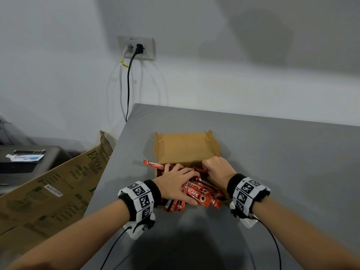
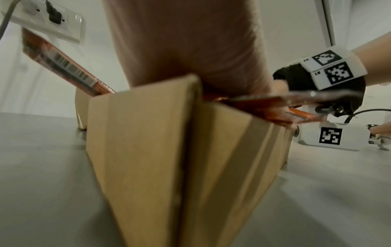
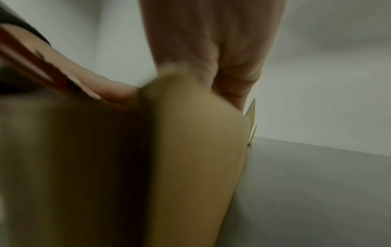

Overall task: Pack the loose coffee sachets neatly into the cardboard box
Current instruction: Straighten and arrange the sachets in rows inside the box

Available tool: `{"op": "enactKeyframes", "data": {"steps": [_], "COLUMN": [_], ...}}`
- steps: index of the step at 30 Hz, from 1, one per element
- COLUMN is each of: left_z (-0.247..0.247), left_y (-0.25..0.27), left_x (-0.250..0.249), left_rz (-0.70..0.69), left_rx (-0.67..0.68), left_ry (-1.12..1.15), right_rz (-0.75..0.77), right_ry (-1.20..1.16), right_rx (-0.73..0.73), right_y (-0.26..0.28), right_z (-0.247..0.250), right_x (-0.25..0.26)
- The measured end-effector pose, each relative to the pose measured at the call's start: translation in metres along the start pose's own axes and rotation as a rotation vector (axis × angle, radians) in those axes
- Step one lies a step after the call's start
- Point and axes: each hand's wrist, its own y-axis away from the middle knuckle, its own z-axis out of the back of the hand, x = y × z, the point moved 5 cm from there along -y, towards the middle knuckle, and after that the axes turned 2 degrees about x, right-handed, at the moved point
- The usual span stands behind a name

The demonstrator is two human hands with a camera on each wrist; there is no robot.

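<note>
Box: the cardboard box [image 1: 185, 147] sits on the grey table [image 1: 272, 162], its long axis running near to far, its open lid flap lying flat at the far end. One box.
Sachets: the red coffee sachets [image 1: 202, 193] are heaped in the near half of the box, too overlapped for me to count. Most point near to far, roughly along the box; those on top tilt diagonally, and several near ends stick out past the near edge.
Stray sachet: one sachet [image 1: 154, 164] lies crosswise, left to right, its left end hanging out over the box's left wall.
My left hand: my left hand [image 1: 175, 184] lies palm down on the heap, fingers spread and fairly straight, pressing the sachets rather than gripping any.
My right hand: my right hand [image 1: 218, 168] is over the right side of the heap, fingers curled under; whether they pinch a sachet I cannot tell.
Beside the table: one large printed carton [image 1: 54, 190] leans at the left; one wall socket [image 1: 136, 47] on the far wall has two plugs in it.
</note>
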Motion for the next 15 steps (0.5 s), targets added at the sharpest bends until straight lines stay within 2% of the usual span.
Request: {"op": "enactKeyframes", "data": {"steps": [4,9,15], "left_z": [-0.001,-0.003,-0.004], "left_y": [0.000,0.001,0.000], "left_x": [0.000,0.003,0.003], "left_rz": [-0.015,-0.050,-0.058], "left_rx": [-0.003,-0.007,0.019], "left_ry": [0.003,0.012,0.014], "right_rz": [0.006,0.017,-0.027], "right_ry": [-0.077,0.113,0.100], "right_rx": [-0.009,-0.108,-0.183], "right_y": [-0.002,0.000,0.006], "right_z": [-0.002,-0.001,-0.003], "right_x": [-0.006,-0.008,-0.015]}}
